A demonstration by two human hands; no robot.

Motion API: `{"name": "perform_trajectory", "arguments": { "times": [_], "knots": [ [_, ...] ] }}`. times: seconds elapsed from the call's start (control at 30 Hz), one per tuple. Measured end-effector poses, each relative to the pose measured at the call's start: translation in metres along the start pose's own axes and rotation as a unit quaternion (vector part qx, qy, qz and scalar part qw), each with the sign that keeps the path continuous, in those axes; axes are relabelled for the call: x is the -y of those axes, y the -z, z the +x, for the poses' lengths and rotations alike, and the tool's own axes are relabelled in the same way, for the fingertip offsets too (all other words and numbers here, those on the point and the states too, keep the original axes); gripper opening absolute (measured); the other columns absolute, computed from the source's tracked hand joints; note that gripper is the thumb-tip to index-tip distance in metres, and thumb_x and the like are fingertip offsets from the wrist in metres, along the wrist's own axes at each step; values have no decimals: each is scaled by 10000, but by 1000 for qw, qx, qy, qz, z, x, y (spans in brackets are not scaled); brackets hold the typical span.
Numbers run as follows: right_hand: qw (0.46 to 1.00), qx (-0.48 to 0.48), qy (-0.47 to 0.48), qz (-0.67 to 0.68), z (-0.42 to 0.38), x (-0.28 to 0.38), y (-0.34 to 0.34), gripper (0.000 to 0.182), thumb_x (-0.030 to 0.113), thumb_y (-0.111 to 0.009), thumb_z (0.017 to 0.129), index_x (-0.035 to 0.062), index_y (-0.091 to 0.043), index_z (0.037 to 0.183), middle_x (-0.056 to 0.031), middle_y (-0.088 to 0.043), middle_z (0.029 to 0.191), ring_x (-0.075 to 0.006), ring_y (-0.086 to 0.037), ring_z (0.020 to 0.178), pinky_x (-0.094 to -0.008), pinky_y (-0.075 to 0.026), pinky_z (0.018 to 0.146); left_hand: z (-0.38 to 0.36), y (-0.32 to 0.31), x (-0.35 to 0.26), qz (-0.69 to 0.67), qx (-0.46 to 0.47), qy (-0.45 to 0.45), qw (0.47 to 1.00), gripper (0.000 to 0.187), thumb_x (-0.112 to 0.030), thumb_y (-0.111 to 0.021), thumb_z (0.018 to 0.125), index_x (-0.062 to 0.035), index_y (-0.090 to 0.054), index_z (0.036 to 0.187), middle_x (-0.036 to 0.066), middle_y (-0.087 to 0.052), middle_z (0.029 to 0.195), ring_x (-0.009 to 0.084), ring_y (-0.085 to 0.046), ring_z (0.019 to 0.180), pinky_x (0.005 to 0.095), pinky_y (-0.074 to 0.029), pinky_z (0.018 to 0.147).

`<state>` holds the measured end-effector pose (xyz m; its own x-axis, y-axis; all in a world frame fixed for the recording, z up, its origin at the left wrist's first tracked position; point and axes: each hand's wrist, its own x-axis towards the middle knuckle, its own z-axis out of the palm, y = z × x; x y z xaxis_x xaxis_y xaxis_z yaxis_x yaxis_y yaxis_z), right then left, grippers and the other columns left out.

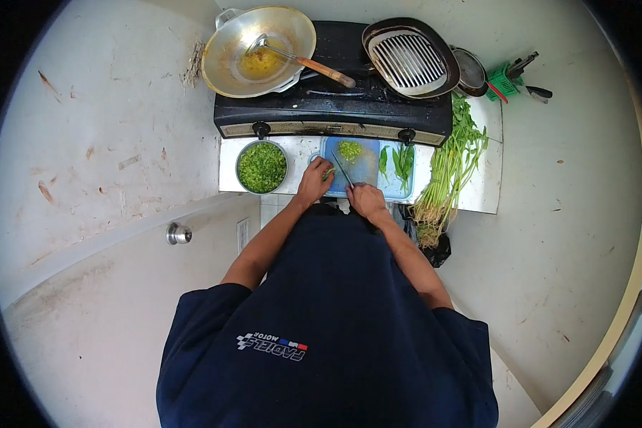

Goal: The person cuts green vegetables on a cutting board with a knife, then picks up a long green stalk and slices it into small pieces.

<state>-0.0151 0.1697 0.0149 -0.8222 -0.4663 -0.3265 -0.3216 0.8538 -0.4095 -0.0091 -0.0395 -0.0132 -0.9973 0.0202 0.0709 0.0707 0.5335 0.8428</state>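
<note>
My right hand [367, 200] is wrapped round the handle of a knife [342, 168], whose blade points up and left over the blue cutting board [371, 148]. At the board's left side, my left hand [315, 180] is closed on some green stems [328, 173], mostly hidden by its fingers. A small heap of chopped greens [349, 150] lies just beyond the blade. Whole green leaves [403, 165] rest on the board's right part. Left of my left hand stands a round pot [240, 181] filled with finely chopped greens [262, 167].
A black gas stove [335, 110] spans the back, bearing a wok [217, 68] with a wooden-handled ladle [328, 71] and a grill pan [410, 60]. Long leafy greens with roots [446, 171] overhang the counter's right front edge. A green basket [501, 80] holds utensils. Walls stand close on both sides.
</note>
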Motion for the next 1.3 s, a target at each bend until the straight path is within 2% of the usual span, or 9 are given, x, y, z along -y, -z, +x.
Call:
{"name": "perform_trajectory", "arguments": {
  "times": [0.23,0.43,0.53,0.73,0.83,0.93,1.13,1.3],
  "knots": [
    [999,43,3,0,0,12,15,477,384,-491,1062,-11,-717,921,-258,-730,878,-450,-715,828,-516,-576,782,0,-2,2,6,-9,-19,1000,165,-16,-707,873,29,-674,1028,160,-629,994,333,-676,876,408,-565,787],
    [1000,25,14,-7,-2,12,10,476,389,-475,1069,-10,-710,963,-265,-728,885,-451,-718,825,-518,-577,769,0,-2,0,6,-13,-22,1000,174,-12,-707,863,34,-678,1029,163,-630,1000,343,-675,882,414,-563,791],
    [1000,14,18,-2,1,12,7,483,392,-483,1063,-9,-715,928,-261,-728,868,-444,-720,801,-514,-581,745,0,-1,-3,-18,0,17,1000,169,-20,-687,841,30,-673,1002,184,-619,972,401,-636,927,456,-530,833],
    [999,-20,42,-16,19,15,-4,464,380,-523,1038,5,-732,863,-241,-732,837,-419,-724,741,-492,-588,692,0,-1,-6,-21,-9,19,1000,158,-17,-681,848,22,-676,1001,182,-610,961,392,-634,910,446,-529,823],
    [999,-8,33,-26,23,16,-9,456,373,-527,1035,6,-738,868,-233,-737,847,-408,-728,760,-483,-589,715,0,0,-5,-22,-4,16,1000,154,-17,-686,862,21,-681,1012,175,-610,965,371,-645,892,431,-538,810],
    [999,3,26,-31,16,12,-7,502,387,-475,1056,25,-770,870,-200,-757,898,-381,-746,839,-477,-588,793,-2,0,-4,-23,-5,20,1000,151,-17,-694,879,20,-686,1026,166,-612,968,346,-661,870,413,-556,786],
    [999,19,21,-34,-1,7,1,502,390,-481,1053,20,-770,873,-201,-755,885,-384,-744,825,-474,-589,792,-3,-1,-1,-42,-21,12,999,140,-18,-705,893,20,-692,1027,164,-620,980,335,-680,860,399,-577,765],
    [999,10,27,-35,16,13,-6,498,388,-493,1056,15,-750,849,-221,-740,845,-405,-732,797,-480,-584,759,-4,-2,-2,-32,-17,17,999,130,-13,-709,884,28,-693,1007,177,-631,981,372,-667,888,426,-556,792]
  ]
}}
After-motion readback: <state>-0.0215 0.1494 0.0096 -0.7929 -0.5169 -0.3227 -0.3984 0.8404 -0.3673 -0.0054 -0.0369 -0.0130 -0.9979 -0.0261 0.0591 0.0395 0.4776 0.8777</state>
